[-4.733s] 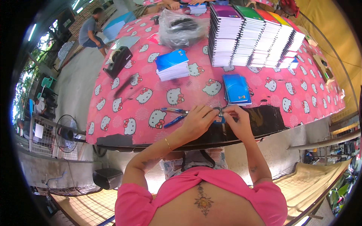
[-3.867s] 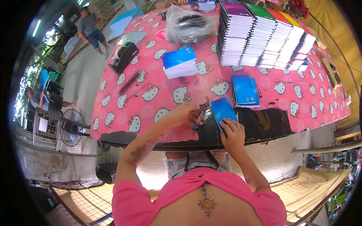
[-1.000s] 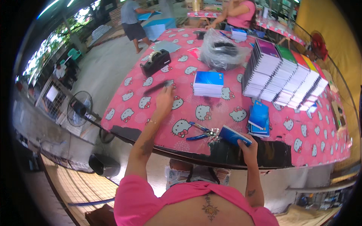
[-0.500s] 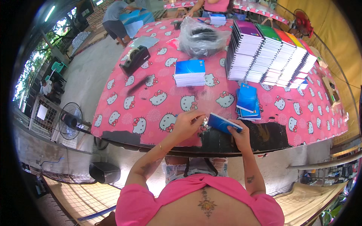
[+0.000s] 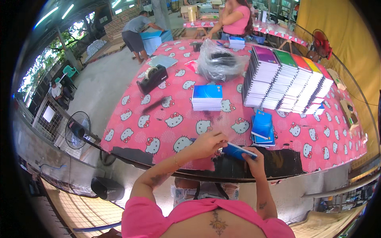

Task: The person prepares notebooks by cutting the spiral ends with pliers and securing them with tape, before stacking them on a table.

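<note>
My right hand (image 5: 255, 159) grips a small blue spiral notebook (image 5: 237, 151) by its right end, thumb on the cover, just above the table's front edge. The notebook is tilted, so its cover looks narrow. At its left end my left hand (image 5: 211, 143) is closed, fingers pinched around a small shiny metal thing (image 5: 219, 150) that I cannot make out fully. Right of centre lies a loose pile of blue notebooks (image 5: 262, 125). Farther back stands a neat stack of blue notebooks (image 5: 206, 97), with black spiral coils (image 5: 214, 116) in front of it.
Tall stacks of spiral notebooks (image 5: 260, 81) with coloured covers stand at the right. A clear plastic bag (image 5: 221, 65) of black coils, a tape dispenser (image 5: 152, 79) and a loose black coil (image 5: 154, 106) lie on the pink table cover (image 5: 131, 135). Two people work beyond.
The view has tipped upward, showing more of the far room. My left hand has come against the notebook's left end, and the notebook is tilted more edge-on.
</note>
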Motion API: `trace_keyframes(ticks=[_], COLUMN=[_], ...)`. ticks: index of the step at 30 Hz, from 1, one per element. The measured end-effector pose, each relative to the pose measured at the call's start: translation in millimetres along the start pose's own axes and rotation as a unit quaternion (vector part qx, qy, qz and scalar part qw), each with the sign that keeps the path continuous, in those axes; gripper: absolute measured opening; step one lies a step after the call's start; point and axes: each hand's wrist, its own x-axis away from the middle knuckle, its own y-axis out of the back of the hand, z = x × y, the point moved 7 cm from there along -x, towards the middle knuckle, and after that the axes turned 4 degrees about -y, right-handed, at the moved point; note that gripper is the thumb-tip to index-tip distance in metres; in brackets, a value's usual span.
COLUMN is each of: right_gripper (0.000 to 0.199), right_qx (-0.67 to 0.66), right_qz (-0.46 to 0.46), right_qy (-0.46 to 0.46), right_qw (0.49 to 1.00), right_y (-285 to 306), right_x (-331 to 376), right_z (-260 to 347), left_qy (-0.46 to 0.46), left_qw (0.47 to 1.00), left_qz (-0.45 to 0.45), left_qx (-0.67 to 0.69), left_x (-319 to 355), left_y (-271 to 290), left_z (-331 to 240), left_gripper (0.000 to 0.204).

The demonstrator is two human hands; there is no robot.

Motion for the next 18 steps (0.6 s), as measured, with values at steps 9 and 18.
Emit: trace_keyframes(ticks=[9, 18], right_gripper=[0.022, 0.021], right_qx=[0.031, 0.029], right_qz=[0.007, -0.018], right_qy=[0.002, 0.039], right_qw=[1.0, 0.999], right_y=[-2.1, -7.2], right_x=[8.2, 10.6], right_z=[8.7, 18.3], left_qy=[0.035, 0.01], left_qw=[0.997, 0.996], left_qz=[0.062, 0.026], left_qx=[0.034, 0.082], left_x=[-10.4, -8.6], left_y=[-2.0, 1.6], left_z=[6.6, 7.8], left_gripper=[0.018, 0.022])
